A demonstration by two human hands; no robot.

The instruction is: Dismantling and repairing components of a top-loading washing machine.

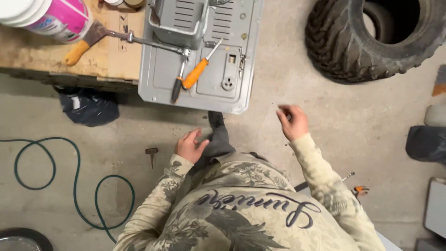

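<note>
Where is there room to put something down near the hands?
Bare floor lies between the right hand and the tyre, and between the green hose and the left hand. The grey metal panel is crowded with an orange screwdriver and wrench.

Bare concrete floor (pixel 297 83) lies open between the grey metal panel (pixel 200 83) overhanging the desk (pixel 55 58) and the big tyre (pixel 371 42), while screwdrivers (pixel 197 72) clutter the panel.
</note>
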